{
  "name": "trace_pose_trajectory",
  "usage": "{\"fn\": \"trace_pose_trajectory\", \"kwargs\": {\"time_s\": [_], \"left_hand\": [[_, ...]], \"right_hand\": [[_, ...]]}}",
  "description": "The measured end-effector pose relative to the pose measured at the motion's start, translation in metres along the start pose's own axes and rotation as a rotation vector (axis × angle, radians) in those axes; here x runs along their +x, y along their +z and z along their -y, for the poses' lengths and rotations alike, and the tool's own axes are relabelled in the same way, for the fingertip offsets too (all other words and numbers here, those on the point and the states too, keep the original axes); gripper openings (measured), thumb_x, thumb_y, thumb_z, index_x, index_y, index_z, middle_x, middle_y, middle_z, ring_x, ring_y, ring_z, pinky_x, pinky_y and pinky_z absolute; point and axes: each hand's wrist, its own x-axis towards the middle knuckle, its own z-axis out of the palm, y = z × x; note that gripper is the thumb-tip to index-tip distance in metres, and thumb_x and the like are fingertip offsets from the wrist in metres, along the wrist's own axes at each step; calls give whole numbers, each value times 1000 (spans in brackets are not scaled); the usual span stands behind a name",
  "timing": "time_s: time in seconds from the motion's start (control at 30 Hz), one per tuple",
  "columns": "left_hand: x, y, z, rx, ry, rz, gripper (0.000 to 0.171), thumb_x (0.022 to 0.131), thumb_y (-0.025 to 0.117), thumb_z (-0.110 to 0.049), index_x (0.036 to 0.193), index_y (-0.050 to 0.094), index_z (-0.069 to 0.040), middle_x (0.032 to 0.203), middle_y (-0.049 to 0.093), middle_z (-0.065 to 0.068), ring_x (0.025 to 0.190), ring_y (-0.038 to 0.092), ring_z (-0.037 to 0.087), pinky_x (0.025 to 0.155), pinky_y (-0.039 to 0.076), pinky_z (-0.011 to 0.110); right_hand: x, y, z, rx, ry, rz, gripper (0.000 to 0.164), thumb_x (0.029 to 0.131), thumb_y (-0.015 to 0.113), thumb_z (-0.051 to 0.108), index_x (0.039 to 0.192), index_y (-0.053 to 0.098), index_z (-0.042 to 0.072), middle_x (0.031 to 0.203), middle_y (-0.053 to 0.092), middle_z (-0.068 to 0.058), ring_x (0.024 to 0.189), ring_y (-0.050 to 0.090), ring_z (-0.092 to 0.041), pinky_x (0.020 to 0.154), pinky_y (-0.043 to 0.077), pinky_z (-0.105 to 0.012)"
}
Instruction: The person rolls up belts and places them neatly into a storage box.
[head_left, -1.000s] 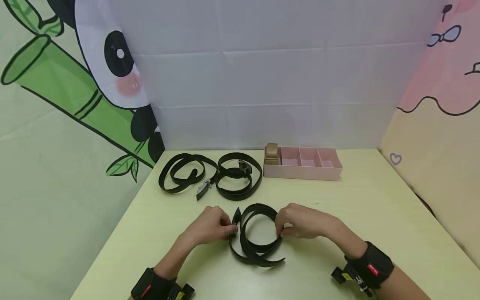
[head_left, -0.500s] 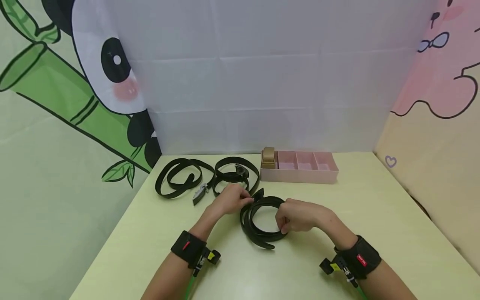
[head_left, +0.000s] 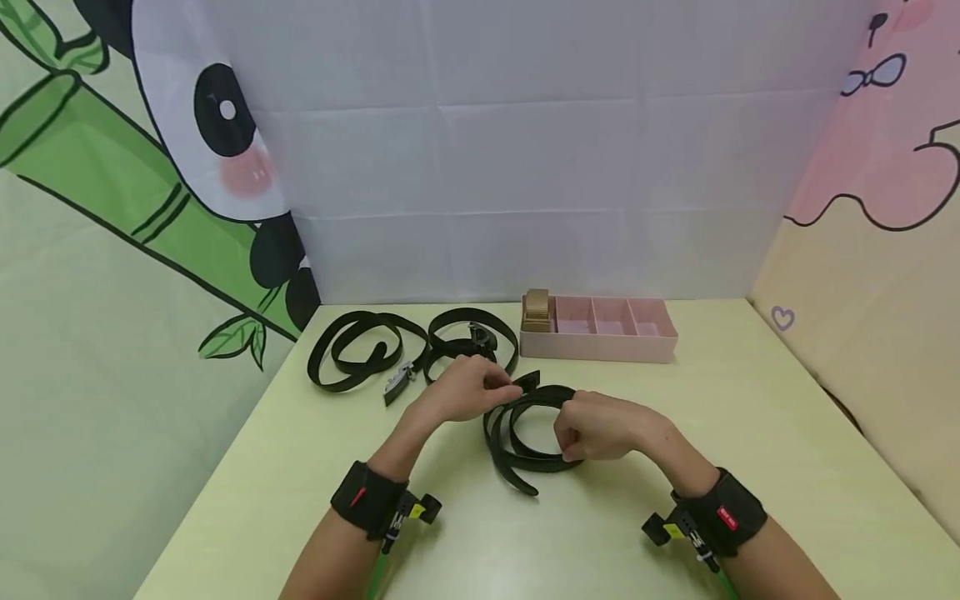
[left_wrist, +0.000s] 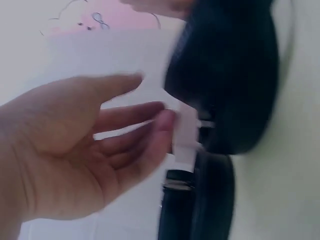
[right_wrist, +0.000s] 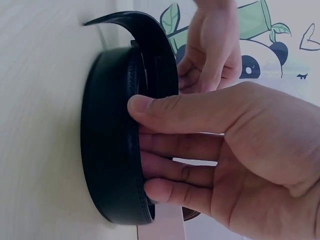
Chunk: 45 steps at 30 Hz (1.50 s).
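Note:
A coiled black belt (head_left: 525,462) lies on the table between the hands. At its right side my right hand (head_left: 603,425) grips the coil. In the right wrist view, the thumb of the right hand (right_wrist: 250,135) lies at the rim of the belt (right_wrist: 110,140), and its fingers reach inside the coil. My left hand (head_left: 468,387) is at the upper left of the coil, near the pointed end. The left wrist view has the left hand (left_wrist: 75,150) with thumb and fingers apart, nothing between them, beside the blurred belt (left_wrist: 225,75). The loose strap end points toward the front.
Behind the left hand lie two more coiled black belts: one with a silver buckle (head_left: 400,382) at the left, and another belt (head_left: 510,333) with a dark buckle. A pink divided box (head_left: 600,348) stands at the back, with a gold-brown rolled item (head_left: 537,310) in its left compartment.
The belt has moved slightly away from me and its coil is tighter than a second ago. My left hand has moved forward and right, from the coil's left side to its upper left.

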Motion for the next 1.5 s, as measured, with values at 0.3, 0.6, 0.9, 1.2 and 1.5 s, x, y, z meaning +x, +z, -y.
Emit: {"fn": "trace_pose_trajectory", "kwargs": {"time_s": [0.3, 0.6, 0.9, 1.2, 1.5], "left_hand": [[-5, -1, -13, 159, -78, 110, 14, 98, 84, -20, 95, 88, -7, 84, 80, 3, 68, 62, 10, 65, 51, 26], [-4, 2, -8, 165, 28, -30, 52, 99, 72, -3, 56, 49, -22, 54, 27, -13, 52, 24, 5, 55, 21, 22], [6, 13, -15, 65, 162, -168, 25, 100, 72, -8, 79, 86, -11, 60, 66, -7, 51, 39, -2, 54, 29, 19], [14, 25, -2, 21, 93, -170, 21, 110, 70, -12, 104, 89, -5, 82, 81, 9, 65, 62, 7, 65, 49, 23], [11, 31, 13, 134, -190, -160, 12, 98, 85, -12, 103, 84, -2, 102, 84, 11, 89, 78, 25, 82, 65, 42]], "right_hand": [[3, 0, 1, 11, -68, -55, 20, 104, 81, 12, 84, 80, 17, 72, 62, 18, 66, 50, 4, 68, 48, -19], [3, -9, -23, -58, 16, -428, 6, 103, 81, 10, 97, 80, 11, 86, 74, 5, 78, 62, -5, 70, 52, -25], [10, -3, -35, -7, 60, -517, 9, 104, 81, 13, 107, 82, 5, 87, 78, 0, 76, 63, -5, 70, 52, -25], [4, -6, -41, -40, 119, -458, 19, 95, 83, 7, 79, 74, 12, 68, 64, 6, 66, 52, -6, 62, 44, -24], [-2, -7, -43, -65, 184, -405, 35, 96, 83, 10, 66, 65, 16, 60, 51, 9, 59, 45, -6, 59, 36, -24]]}}
